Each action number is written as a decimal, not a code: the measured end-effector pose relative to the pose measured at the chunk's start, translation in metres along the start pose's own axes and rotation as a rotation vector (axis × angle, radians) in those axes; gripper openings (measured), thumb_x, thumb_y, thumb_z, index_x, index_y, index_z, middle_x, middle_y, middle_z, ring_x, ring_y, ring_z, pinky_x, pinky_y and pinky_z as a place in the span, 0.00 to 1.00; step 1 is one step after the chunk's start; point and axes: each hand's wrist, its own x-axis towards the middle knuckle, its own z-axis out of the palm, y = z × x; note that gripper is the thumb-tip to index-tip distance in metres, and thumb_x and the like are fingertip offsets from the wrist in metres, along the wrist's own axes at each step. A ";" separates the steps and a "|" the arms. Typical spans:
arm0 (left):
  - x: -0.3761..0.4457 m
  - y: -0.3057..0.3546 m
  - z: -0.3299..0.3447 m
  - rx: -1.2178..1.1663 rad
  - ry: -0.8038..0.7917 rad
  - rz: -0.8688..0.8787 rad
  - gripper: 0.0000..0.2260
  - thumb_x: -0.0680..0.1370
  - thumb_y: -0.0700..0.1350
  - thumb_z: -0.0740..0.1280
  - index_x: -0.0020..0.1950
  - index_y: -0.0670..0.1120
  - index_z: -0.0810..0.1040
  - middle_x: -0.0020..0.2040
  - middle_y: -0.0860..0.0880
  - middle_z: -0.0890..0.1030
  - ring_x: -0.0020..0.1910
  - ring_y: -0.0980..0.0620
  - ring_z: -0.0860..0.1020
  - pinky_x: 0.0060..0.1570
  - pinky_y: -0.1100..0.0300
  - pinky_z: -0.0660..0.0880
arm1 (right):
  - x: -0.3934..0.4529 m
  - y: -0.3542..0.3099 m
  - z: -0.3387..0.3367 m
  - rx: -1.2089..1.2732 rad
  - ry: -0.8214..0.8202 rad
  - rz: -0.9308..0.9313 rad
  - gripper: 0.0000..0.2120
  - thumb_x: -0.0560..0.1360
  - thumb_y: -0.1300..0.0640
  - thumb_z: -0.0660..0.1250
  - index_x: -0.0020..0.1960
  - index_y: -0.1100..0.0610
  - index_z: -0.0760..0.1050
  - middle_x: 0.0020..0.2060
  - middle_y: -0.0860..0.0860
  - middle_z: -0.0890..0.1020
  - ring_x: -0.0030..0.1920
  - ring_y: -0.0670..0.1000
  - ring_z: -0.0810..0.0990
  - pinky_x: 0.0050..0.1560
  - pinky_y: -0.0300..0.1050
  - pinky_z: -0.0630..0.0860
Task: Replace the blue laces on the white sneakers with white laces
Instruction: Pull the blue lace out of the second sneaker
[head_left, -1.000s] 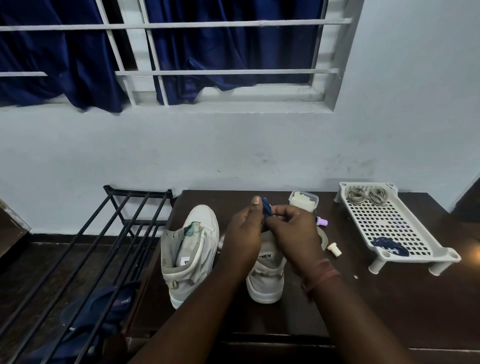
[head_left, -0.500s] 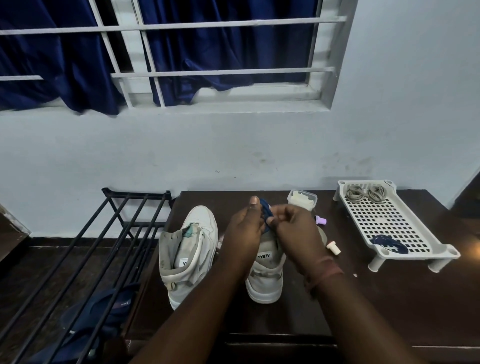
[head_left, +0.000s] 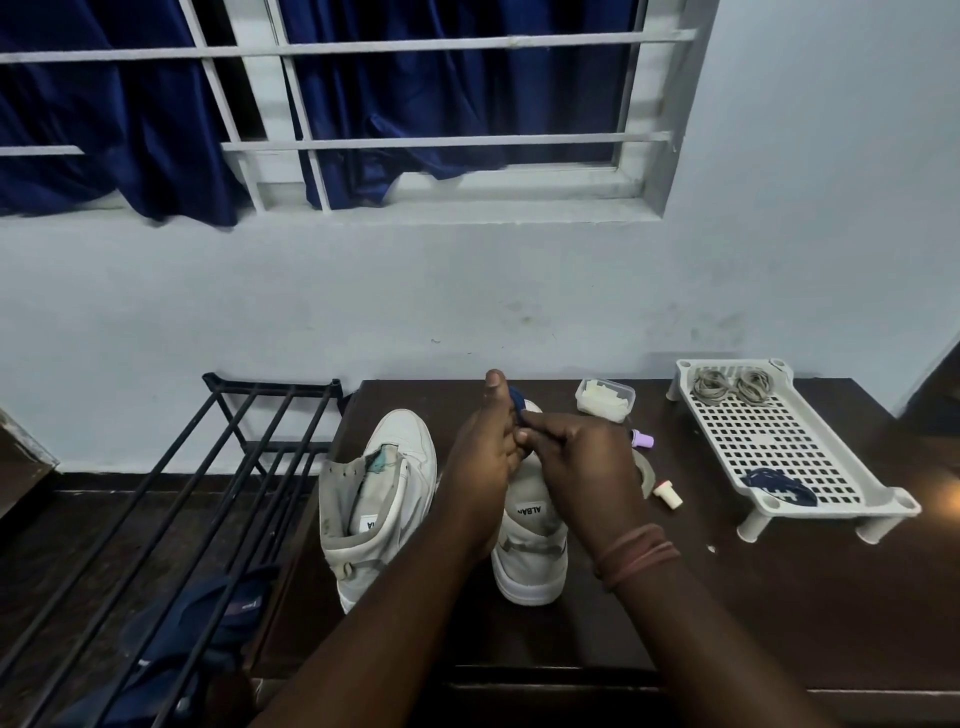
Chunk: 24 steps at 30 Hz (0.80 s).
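Two white sneakers stand on a dark table (head_left: 727, 597). The left sneaker (head_left: 382, 499) has no lace in its eyelets. Both of my hands hover over the right sneaker (head_left: 530, 556) and hide most of it. A bit of blue lace (head_left: 517, 399) shows between them. My left hand (head_left: 485, 447) holds it with the thumb raised, and my right hand (head_left: 582, 457) pinches it from the right. On the white perforated tray (head_left: 810, 467), two coiled pale laces (head_left: 732, 387) lie at the far end and a bundled blue lace (head_left: 776, 486) at the near end.
A small clear box (head_left: 605, 400), a purple cap (head_left: 643, 440), a tape roll (head_left: 644, 470) and a small white stopper (head_left: 668, 494) lie between the sneaker and the tray. A black metal shoe rack (head_left: 208, 493) stands left of the table, with dark blue footwear (head_left: 202, 618) beneath.
My hands have stayed together on the blue lace over the right sneaker, shifting only slightly. The view has dipped a little.
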 end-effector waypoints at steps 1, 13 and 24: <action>-0.002 0.003 0.000 0.005 -0.016 -0.010 0.25 0.75 0.68 0.62 0.49 0.46 0.78 0.50 0.48 0.82 0.51 0.55 0.82 0.53 0.64 0.78 | 0.002 0.000 -0.004 0.071 0.010 0.049 0.08 0.72 0.62 0.72 0.47 0.52 0.86 0.39 0.44 0.86 0.41 0.40 0.83 0.47 0.37 0.78; -0.023 0.018 0.015 0.002 -0.235 0.045 0.23 0.86 0.48 0.53 0.43 0.46 0.85 0.44 0.49 0.86 0.47 0.56 0.85 0.49 0.65 0.79 | 0.001 -0.002 -0.011 -0.088 0.159 -0.094 0.05 0.70 0.63 0.71 0.43 0.56 0.76 0.33 0.47 0.80 0.34 0.45 0.78 0.35 0.34 0.71; 0.001 0.003 0.001 0.580 -0.021 0.170 0.12 0.79 0.39 0.60 0.50 0.46 0.84 0.42 0.51 0.85 0.43 0.54 0.82 0.47 0.58 0.79 | 0.010 0.007 -0.015 0.590 0.024 0.411 0.05 0.71 0.71 0.71 0.46 0.65 0.78 0.32 0.58 0.82 0.30 0.47 0.79 0.35 0.39 0.75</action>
